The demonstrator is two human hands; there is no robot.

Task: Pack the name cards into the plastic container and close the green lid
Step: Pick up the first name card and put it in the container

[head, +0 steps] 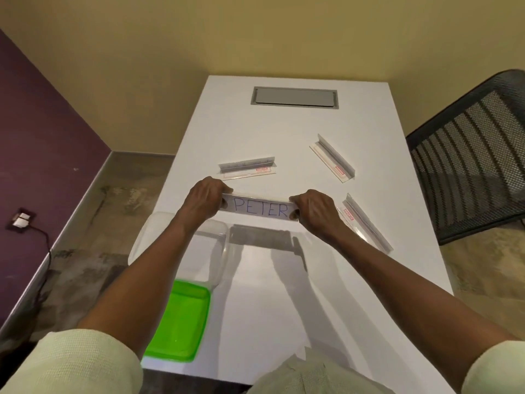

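1. Green lid [181, 322] lies off, nearest edge, leaving clear container [218, 237] open beyond.
2. Left hand [206, 199], right hand [312, 210] each pinch an end of PETER card [260, 209], lifted level, likely for loading.
3. Three cards remain on table [284, 294].

I see the "PETER" name card [260, 209] held up off the white surface, lettering toward me, long edge running 9 to 3 o'clock, pinched at both short ends. Three more name cards lie flat, clear L-shaped holders with red labels: one [246, 168] just past it at 12 o'clock, one [332, 158] farther out at 1 o'clock, angled, and one [366, 223] at 3 o'clock, slanting toward 5. The clear plastic container [181, 245] sits open at 8 o'clock of the held card. The green lid [179, 322] lies apart, nearer me, touching its near edge.
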